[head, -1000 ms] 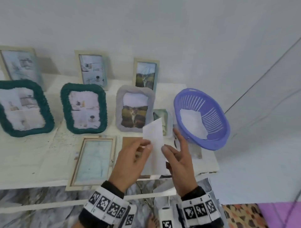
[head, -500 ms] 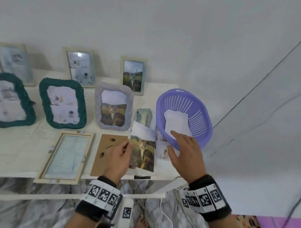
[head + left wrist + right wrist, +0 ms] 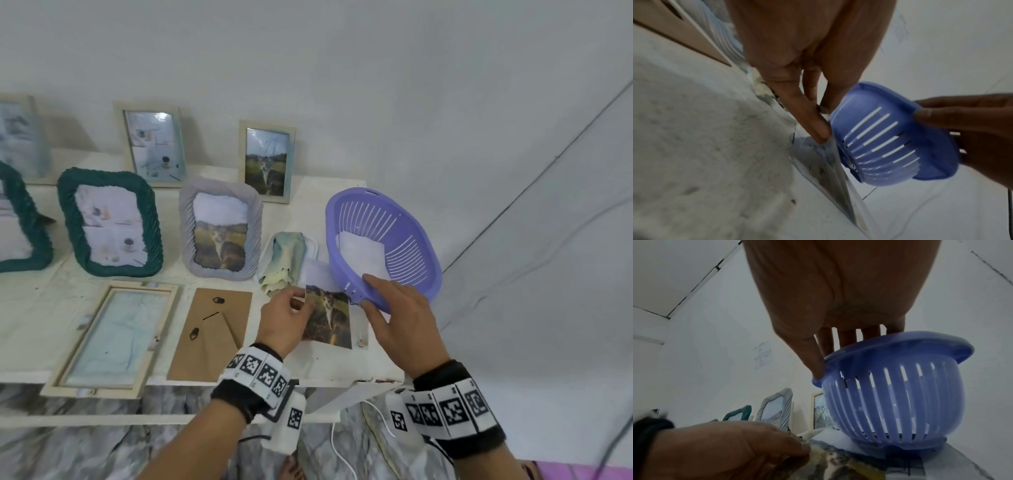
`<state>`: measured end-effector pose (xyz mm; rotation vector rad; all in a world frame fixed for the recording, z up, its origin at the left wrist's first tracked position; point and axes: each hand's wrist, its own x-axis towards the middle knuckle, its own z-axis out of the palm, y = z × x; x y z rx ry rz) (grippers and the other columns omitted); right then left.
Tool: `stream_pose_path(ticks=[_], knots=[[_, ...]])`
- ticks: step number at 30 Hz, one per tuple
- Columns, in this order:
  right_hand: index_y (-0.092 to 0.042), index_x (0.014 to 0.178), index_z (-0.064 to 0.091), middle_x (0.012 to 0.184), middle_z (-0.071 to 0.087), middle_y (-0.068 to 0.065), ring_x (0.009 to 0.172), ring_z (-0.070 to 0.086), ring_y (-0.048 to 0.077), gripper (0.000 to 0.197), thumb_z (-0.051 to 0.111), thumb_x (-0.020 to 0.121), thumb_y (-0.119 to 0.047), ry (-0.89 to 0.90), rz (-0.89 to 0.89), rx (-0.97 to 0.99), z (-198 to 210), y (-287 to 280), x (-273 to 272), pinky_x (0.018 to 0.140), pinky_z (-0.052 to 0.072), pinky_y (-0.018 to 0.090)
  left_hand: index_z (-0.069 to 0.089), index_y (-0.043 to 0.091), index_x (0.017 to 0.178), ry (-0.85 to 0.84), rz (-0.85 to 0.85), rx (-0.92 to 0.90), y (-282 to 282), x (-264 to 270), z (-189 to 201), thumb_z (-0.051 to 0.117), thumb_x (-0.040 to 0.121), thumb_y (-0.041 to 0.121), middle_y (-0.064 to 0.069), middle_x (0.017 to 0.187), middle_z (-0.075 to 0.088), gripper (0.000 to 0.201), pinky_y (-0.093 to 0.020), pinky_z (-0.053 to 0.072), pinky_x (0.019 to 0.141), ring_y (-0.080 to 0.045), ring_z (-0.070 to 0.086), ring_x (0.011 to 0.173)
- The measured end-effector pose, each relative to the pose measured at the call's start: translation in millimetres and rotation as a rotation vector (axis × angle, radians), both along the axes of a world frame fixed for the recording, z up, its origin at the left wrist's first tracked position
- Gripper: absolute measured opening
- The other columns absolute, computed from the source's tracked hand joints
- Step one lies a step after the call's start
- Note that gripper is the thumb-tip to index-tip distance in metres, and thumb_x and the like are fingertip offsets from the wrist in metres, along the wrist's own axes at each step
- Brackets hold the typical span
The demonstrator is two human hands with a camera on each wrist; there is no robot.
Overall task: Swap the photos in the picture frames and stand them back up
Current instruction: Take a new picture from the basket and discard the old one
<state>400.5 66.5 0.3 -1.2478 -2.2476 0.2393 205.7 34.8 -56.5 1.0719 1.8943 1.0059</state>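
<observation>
The left hand (image 3: pixel 286 320) pinches a glossy cat photo (image 3: pixel 330 320) (flat on the white worktop (image 3: pixel 41 308)); at its 2 o'clock, the right hand (image 3: pixel 399 318) rests spread on the slotted purple plastic basket (image 3: pixel 416 240) rim.

Purple slotted basket (image 3: pixel 411 219); green frame (image 3: pixel 109 224); grey frame (image 3: pixel 221 231).

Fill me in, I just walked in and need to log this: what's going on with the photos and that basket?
A person is partway through swapping photos. The left hand pinches a cat photo by its upper corner, low over the shelf. The right hand reaches over the near rim of the purple basket, fingers straight, thumb at the rim; white paper lies inside. One wooden frame lies open and flat, its brown backing board beside it. The other frames stand behind.
</observation>
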Motion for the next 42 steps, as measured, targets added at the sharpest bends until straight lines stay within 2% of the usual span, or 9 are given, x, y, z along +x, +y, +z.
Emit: stream_pose_path(ticks=[9, 15, 19, 22, 26, 31, 36, 38, 42], knots=[[-0.019, 0.118, 0.062, 0.083, 0.065, -0.005, 0.072, 0.057, 0.024, 0.039, 0.047, 0.087, -0.037, -0.188, 0.057, -0.014, -6.8, -6.0, -7.1, 0.062, 0.043, 0.036, 0.059, 0.026, 0.097, 0.343, -0.040, -0.212, 20.4, 20.4, -3.6, 0.061, 0.088, 0.046, -0.003, 0.102, 0.066, 0.022, -0.036, 0.048, 0.080, -0.028, 0.061, 0.098], [-0.023, 0.118, 0.061, 0.082, 0.065, -0.006, 0.070, 0.057, 0.023, 0.040, 0.046, 0.085, -0.041, -0.265, 0.113, -0.071, -7.1, -7.4, -9.9, 0.058, 0.044, 0.035, 0.062, 0.025, 0.106, 0.443, -0.058, -0.136, 19.4, 14.6, -0.4, 0.049, 0.094, 0.051, -0.003, 0.103, 0.068, 0.032, -0.037, 0.050, 0.078, -0.029, 0.062, 0.096], [-0.022, 0.124, 0.061, 0.094, 0.067, -0.004, 0.082, 0.061, 0.019, 0.043, 0.052, 0.090, -0.047, -0.128, 0.154, -0.226, 10.1, 4.2, -2.9, 0.070, 0.052, 0.035, 0.059, 0.028, 0.083, 0.128, 0.015, 0.128, 22.1, 3.4, 6.2, 0.042, 0.099, 0.044, 0.001, 0.081, 0.070, 0.029, -0.046, 0.055, 0.072, -0.024, 0.067, 0.074], [-0.023, 0.126, 0.061, 0.098, 0.067, -0.005, 0.084, 0.061, 0.013, 0.038, 0.060, 0.092, -0.041, -0.116, 0.105, -0.299, 38.7, 31.7, -1.7, 0.077, 0.051, 0.031, 0.063, 0.028, 0.100, -0.123, 0.021, 0.161, 24.9, 2.5, 23.3, 0.054, 0.096, 0.043, 0.000, 0.083, 0.072, 0.018, -0.048, 0.058, 0.071, -0.019, 0.070, 0.071], [-0.023, 0.127, 0.058, 0.106, 0.066, -0.004, 0.096, 0.061, 0.017, 0.040, 0.057, 0.092, -0.042, -0.269, 0.044, -0.323, 76.5, 88.1, -13.6, 0.085, 0.046, 0.030, 0.056, 0.026, 0.116, -0.255, 0.014, 0.153, 25.6, 5.9, 35.9, 0.067, 0.091, 0.025, -0.009, 0.081, 0.070, 0.028, -0.041, 0.059, 0.057, -0.026, 0.070, 0.067], [-0.019, 0.134, 0.053, 0.132, 0.056, 0.000, 0.122, 0.051, 0.022, 0.049, 0.060, 0.090, -0.040, -0.593, 0.015, -0.419, 79.4, 152.3, -49.8, 0.098, 0.041, 0.033, 0.055, 0.023, 0.119, -0.321, 0.020, 0.156, 26.0, 5.7, 36.7, 0.068, 0.090, 0.020, -0.013, 0.080, 0.069, 0.032, -0.031, 0.056, 0.052, -0.016, 0.067, 0.061], [-0.013, 0.128, 0.053, 0.126, 0.060, 0.007, 0.112, 0.058, 0.029, 0.064, 0.076, 0.076, -0.043, -0.836, 0.018, -0.499, 23.9, 191.5, -79.1, 0.093, 0.050, 0.042, 0.053, 0.028, 0.116, -0.304, -0.008, 0.163, 25.9, 4.5, 35.6, 0.068, 0.090, 0.021, -0.011, 0.080, 0.069, 0.030, -0.032, 0.058, 0.053, -0.015, 0.068, 0.062], [-0.016, 0.126, 0.052, 0.124, 0.061, 0.007, 0.108, 0.061, 0.031, 0.072, 0.079, 0.066, -0.045, -0.931, 0.039, -0.462, -0.9, 200.1, -78.7, 0.086, 0.054, 0.044, 0.052, 0.030, 0.116, -0.290, -0.016, 0.164, 26.4, 3.6, 33.8, 0.068, 0.090, 0.023, -0.010, 0.079, 0.069, 0.031, -0.033, 0.058, 0.054, -0.017, 0.069, 0.064], [-0.016, 0.119, 0.050, 0.115, 0.059, 0.011, 0.091, 0.064, 0.031, 0.067, 0.083, 0.065, -0.039, -1.006, 0.055, -0.403, -18.0, 196.1, -81.6, 0.065, 0.051, 0.037, 0.053, 0.030, 0.118, -0.260, -0.029, 0.153, 27.2, 1.5, 32.7, 0.068, 0.090, 0.026, -0.009, 0.077, 0.068, 0.032, -0.037, 0.059, 0.055, -0.025, 0.069, 0.066]])
